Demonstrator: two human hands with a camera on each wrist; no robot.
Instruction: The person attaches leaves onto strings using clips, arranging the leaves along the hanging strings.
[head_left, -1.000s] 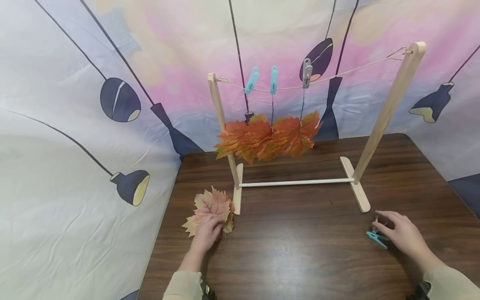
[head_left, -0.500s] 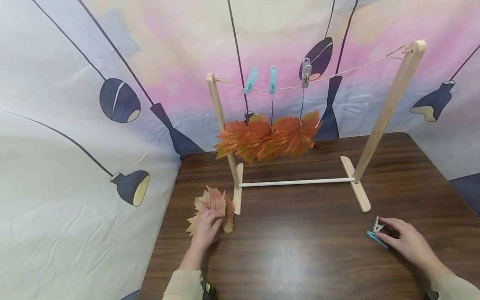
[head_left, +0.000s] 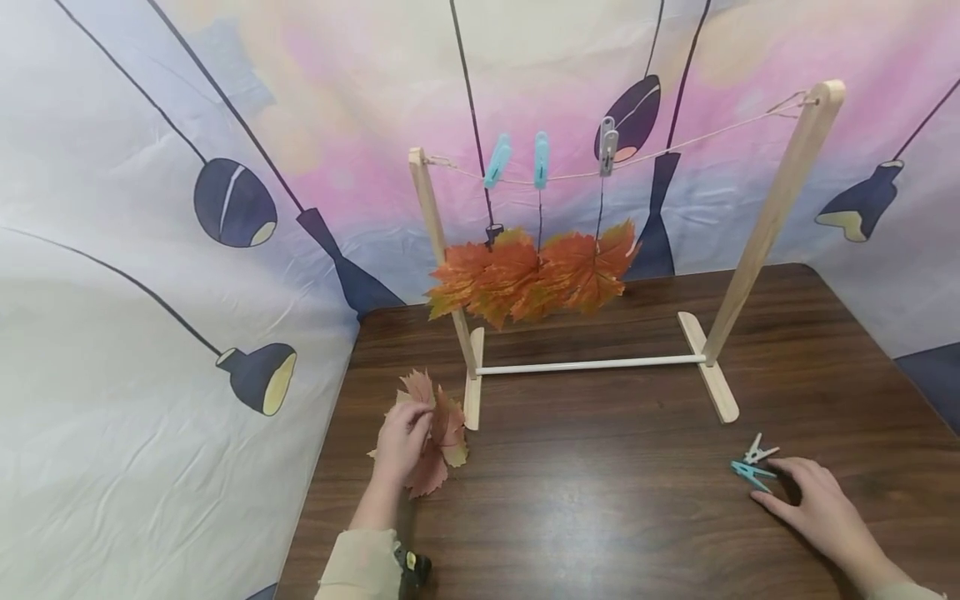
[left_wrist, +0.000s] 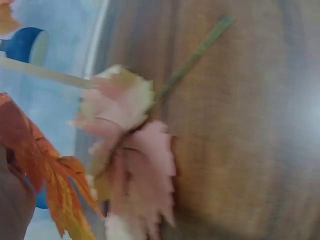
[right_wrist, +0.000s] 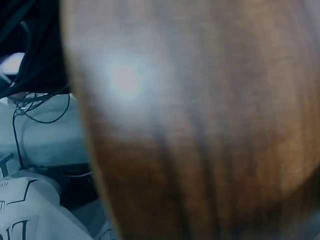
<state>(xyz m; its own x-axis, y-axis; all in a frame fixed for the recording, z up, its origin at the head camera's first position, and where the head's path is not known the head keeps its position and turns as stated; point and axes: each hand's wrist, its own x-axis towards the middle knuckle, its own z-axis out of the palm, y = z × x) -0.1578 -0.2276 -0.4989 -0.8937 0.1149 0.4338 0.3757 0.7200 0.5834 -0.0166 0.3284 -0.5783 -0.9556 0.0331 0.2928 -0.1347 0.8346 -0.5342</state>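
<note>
My left hand (head_left: pixel 400 442) pinches a maple leaf at the pile of faded pink leaves (head_left: pixel 448 429) on the table. In the left wrist view this held leaf (left_wrist: pixel 50 170) is orange, raised beside the pinkish leaves (left_wrist: pixel 145 165) and a green stem (left_wrist: pixel 200 50). On the right, my right hand (head_left: pixel 821 508) has thumb and fingers spread beside a teal clothespin (head_left: pixel 752 475); whether a fingertip touches it, I cannot tell. A pale grey clothespin (head_left: pixel 759 451) lies against the teal one. Only tabletop shows in the right wrist view, the hand mostly out of it.
A wooden stand (head_left: pixel 772 225) carries a string (head_left: pixel 697 142) between its posts. Teal clothespins (head_left: pixel 541 160) and a grey clothespin (head_left: pixel 608 147) hold orange leaves (head_left: pixel 525 275) on it. A white bar (head_left: pixel 592 365) joins the feet. Printed cloth hangs behind the table (head_left: pixel 585 467).
My left hand has risen slightly with a leaf, and the pile has shifted under it. My right hand has let go of the grey clothespin and drawn back toward the lower right.
</note>
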